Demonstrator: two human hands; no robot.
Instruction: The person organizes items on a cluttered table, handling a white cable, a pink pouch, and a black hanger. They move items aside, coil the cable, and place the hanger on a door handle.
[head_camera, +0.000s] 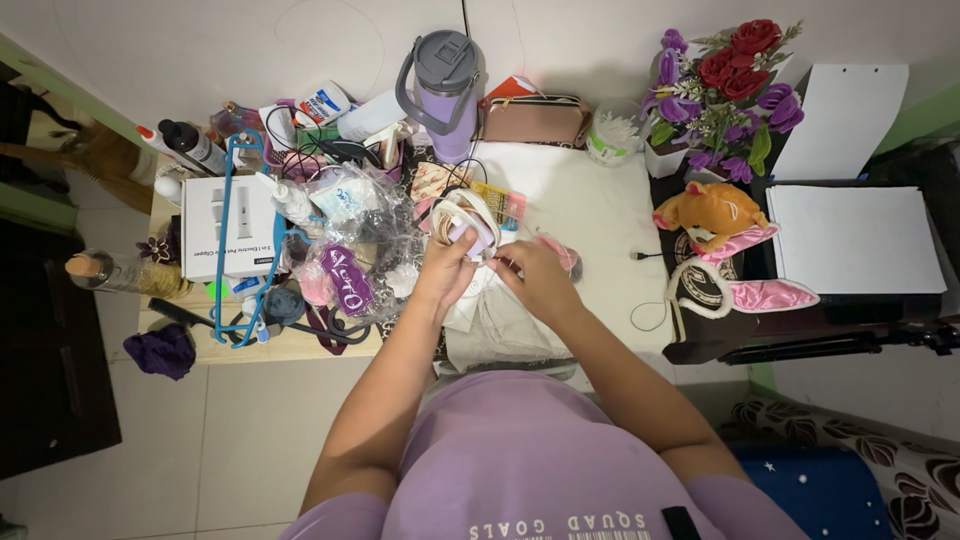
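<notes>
Home bedroom corner, cluttered toiletries table (300, 345), plush toy (712, 212), artificial flowers (725, 75)

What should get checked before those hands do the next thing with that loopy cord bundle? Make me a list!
1. Left hand has a grip on the coiled cord bundle: ok, its fingers close around the loops.
2. Right hand is at the bundle too: ok, its fingertips meet the bundle's lower edge.
3. Loose cord ends are free of tangles: cannot tell, the hands hide them.
4. Space under the hands: not ok, a folded pale cloth lies right there.
5. Left side is roomy: not ok, clear plastic bags crowd close to the left hand.
6. Purple tumbler stands upright behind, apart from the hands: ok.
</notes>
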